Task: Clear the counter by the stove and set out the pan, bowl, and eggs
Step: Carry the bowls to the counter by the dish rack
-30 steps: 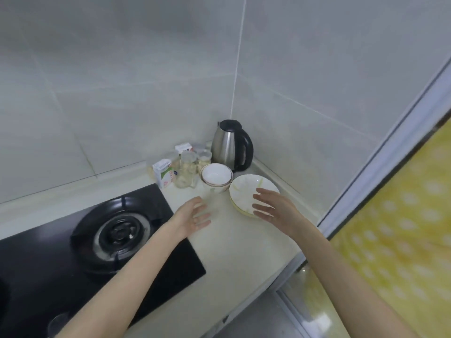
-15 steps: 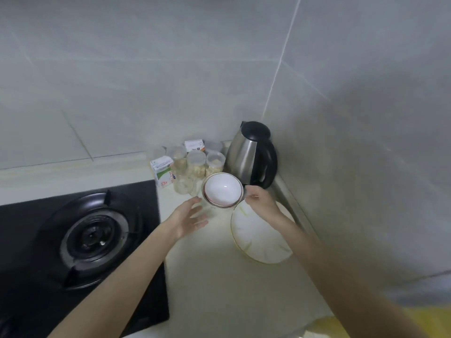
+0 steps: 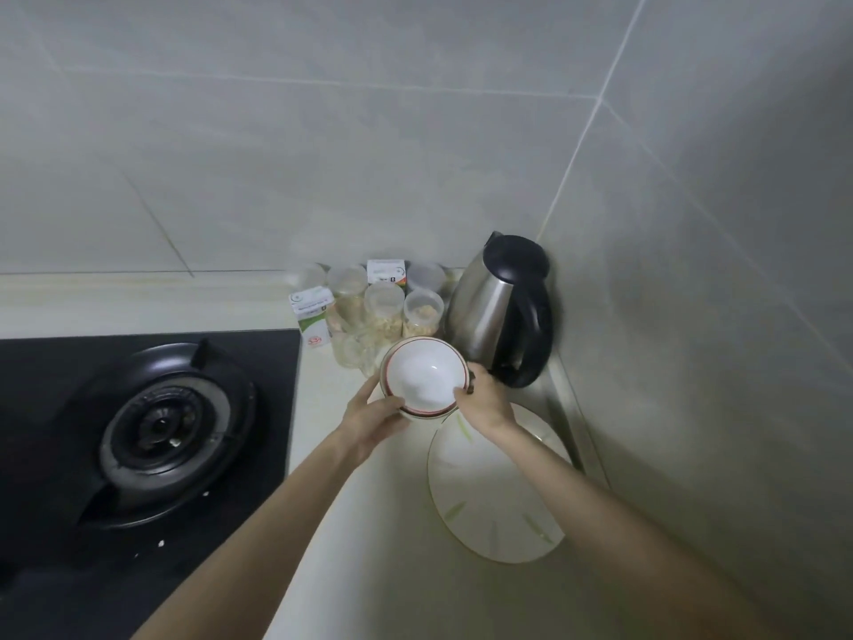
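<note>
1. The counter [image 3: 369, 524] runs from the stove [image 3: 152, 418] on my left to the tiled corner on my right. I judge the clearing has hardly begun. No pan or eggs are in view.
2. The plate [image 3: 489, 510] lies flat under my right forearm, near the wall. It looks parked there out of the way of the burner.
3. The kettle [image 3: 498, 311] stands upright, tucked into the corner, just behind my right hand.
4. The bowl [image 3: 422, 378] is white with a red rim line, mouth up, in front of the kettle and beside the jars. A second rim shows under it, so I take it for a nested pair. I cannot tell whether it is sitting on the counter or just off it.
5. The jars [image 3: 383, 307] and two small cartons [image 3: 311, 316] huddle against the back wall, probably for keeping clear of the flame.
6. My left hand [image 3: 374, 420] cups the bowl's near-left side, its fingers curled round the rim. My right hand [image 3: 484, 399] grips the right rim. I hold both sides so the pair keeps together. Both arms reach forward, converging on it.
</note>
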`<state>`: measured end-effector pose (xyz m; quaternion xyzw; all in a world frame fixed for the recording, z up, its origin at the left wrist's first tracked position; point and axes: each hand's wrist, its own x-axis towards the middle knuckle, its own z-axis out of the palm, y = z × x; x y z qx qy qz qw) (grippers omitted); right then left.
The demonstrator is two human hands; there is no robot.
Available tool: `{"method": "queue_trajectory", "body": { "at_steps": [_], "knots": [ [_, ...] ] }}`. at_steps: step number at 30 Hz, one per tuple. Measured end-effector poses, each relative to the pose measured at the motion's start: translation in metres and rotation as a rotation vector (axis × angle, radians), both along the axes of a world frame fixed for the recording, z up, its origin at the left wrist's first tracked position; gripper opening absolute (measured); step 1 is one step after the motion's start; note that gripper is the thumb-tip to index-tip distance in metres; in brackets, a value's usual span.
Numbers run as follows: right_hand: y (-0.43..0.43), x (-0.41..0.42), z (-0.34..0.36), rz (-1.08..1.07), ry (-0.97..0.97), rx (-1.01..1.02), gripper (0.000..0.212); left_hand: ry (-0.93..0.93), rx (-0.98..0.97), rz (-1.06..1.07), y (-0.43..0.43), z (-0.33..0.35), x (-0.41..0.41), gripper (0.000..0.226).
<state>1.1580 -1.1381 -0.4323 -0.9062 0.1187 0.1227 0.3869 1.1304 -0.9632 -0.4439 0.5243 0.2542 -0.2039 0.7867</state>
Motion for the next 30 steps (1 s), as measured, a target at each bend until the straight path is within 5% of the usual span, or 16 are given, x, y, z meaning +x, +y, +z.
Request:
{"method": "queue_trajectory", "body": {
  "at_steps": [14,30],
  "knots": [
    [0.017,-0.033,0.030,0.051,-0.139,0.125,0.036,-0.063,-0.020,0.140,0.016,0.024,-0.051,0.063],
    [0.113,-0.094,0.078,0.400,-0.088,0.584,0.039,-0.209,0.176,0.512,0.103,0.088,-0.179,0.059]
  ]
}}
